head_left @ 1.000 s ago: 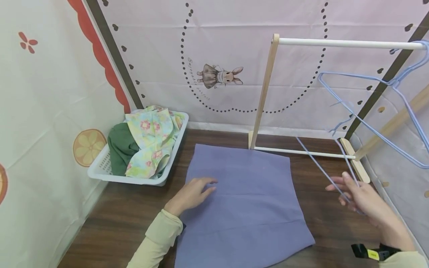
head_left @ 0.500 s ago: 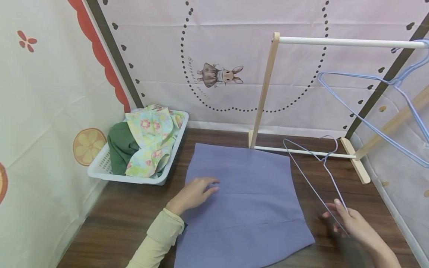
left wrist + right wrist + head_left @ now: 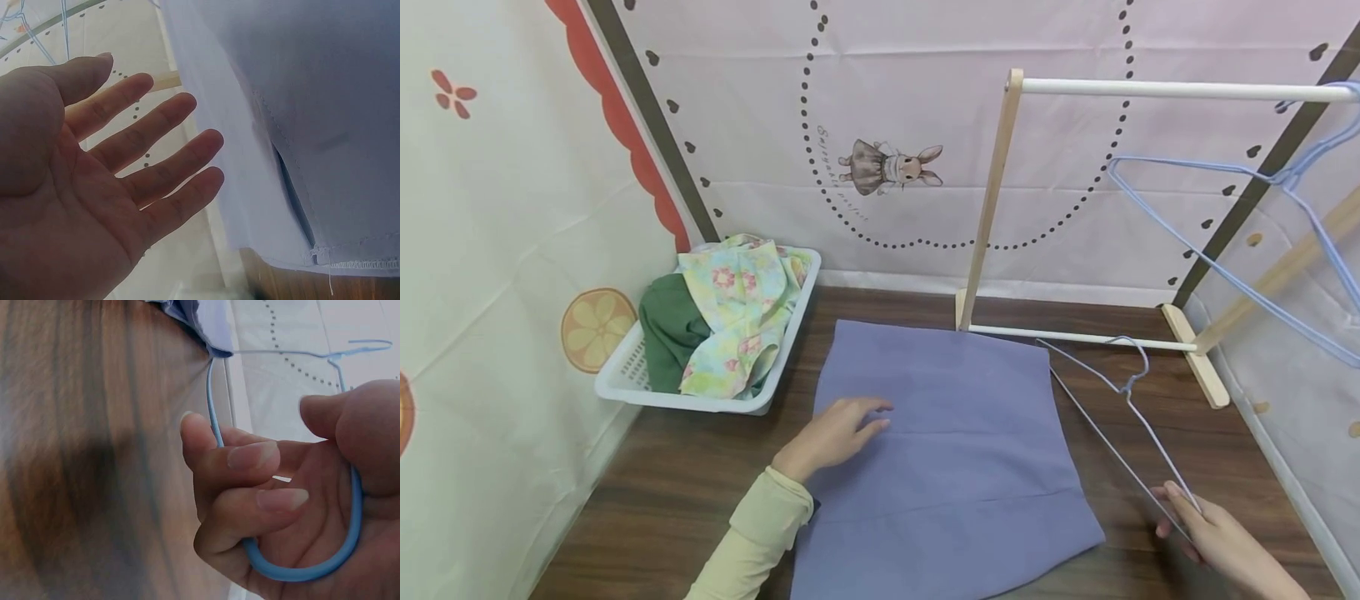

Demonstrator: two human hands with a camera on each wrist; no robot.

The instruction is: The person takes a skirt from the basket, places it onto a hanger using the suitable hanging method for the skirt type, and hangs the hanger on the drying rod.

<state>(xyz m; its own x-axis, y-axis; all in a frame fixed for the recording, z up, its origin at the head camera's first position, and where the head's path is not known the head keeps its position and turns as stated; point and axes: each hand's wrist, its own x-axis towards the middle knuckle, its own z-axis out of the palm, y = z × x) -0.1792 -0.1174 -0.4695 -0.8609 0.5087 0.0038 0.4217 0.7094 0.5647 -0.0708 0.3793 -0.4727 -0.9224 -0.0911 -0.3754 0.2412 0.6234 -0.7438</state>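
Observation:
A lavender-blue garment [image 3: 947, 450] lies spread flat on the dark wooden surface; a stitched seam with a slit shows in the left wrist view. My left hand [image 3: 831, 437] is over its left edge, fingers loosely spread, palm holding nothing in the left wrist view. My right hand [image 3: 1213, 537] grips a blue wire hanger [image 3: 1163, 454] by one rounded end, with fingers curled round it [image 3: 237, 512]. The hanger slants up and left from the hand, its hook on the far side. Its far tip meets the garment's upper right corner, where fabric hides a bit of the wire.
A white basket [image 3: 681, 402] at the left holds a green cloth [image 3: 672, 333] and a floral cloth [image 3: 741, 312]. At the back right stands a wood-and-white rack [image 3: 992, 200], with blue hangers [image 3: 1210, 262] hanging from its top bar. Printed sheets form walls behind and at both sides.
My right hand has brought the hanger down from near the rack toward the front; its far tip now reaches the garment's upper right corner. The left hand has barely moved.

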